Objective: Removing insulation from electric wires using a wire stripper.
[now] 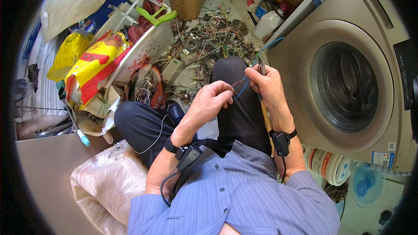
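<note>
Thin wires run between my two hands above my right knee. The fingertips of my left hand (214,99) are pinched at the lower end of a blue wire (241,89) and a reddish-brown wire (238,82). My right hand (268,83) is closed around a slim metal hand tool (261,68), whose exact kind I cannot tell. Its thumb also presses on the wires. Beyond the right hand, the blue wire goes up and curves toward the washing machine, with a bit of green wire beside it. My fingers hide part of the tool.
A heap of scrap wires and electronic parts (209,42) covers the floor ahead. On the left stand an orange bucket of wires (158,91) and a white plastic bin (143,50). A front-loading washing machine (303,111) stands close on the right. A cardboard box (184,0) is at the back.
</note>
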Tool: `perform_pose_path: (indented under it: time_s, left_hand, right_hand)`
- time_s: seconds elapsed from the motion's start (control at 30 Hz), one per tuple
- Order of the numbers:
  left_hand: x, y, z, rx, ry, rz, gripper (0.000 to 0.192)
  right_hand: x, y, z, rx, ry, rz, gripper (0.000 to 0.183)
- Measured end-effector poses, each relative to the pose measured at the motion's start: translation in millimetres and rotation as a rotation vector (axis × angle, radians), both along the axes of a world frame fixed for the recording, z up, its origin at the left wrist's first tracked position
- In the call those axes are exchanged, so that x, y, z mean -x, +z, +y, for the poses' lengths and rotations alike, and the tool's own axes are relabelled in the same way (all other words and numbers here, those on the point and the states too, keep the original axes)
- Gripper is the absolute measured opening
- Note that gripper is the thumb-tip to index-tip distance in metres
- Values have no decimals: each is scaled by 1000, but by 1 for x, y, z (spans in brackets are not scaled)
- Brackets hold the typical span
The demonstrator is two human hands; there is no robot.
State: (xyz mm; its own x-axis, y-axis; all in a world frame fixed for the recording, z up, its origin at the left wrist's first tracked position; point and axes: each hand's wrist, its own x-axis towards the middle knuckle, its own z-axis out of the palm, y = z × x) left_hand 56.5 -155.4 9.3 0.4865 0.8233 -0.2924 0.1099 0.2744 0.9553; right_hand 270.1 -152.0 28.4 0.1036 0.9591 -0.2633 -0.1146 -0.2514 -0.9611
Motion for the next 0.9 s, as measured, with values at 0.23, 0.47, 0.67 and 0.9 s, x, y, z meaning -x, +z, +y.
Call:
perform_pose_path:
  time_s: [0.23, 0.47, 0.67, 0.9]
  left_hand:
    - [-19, 14, -1, 48, 118, -146, 17]
    - [-26, -11, -2, -58, 280, -128, 13]
    - [-31, -27, -9, -77, 310, -82, 12]
    - [-36, -32, -13, -95, 353, -63, 11]
  right_hand:
    - [6, 2, -3, -22, 33, -67, 18]
    - [-4, -6, -3, -32, -45, -14, 18]
    - [-32, -33, 11, -85, -227, 20, 16]
    - [-96, -35, 26, -180, -560, 23, 16]
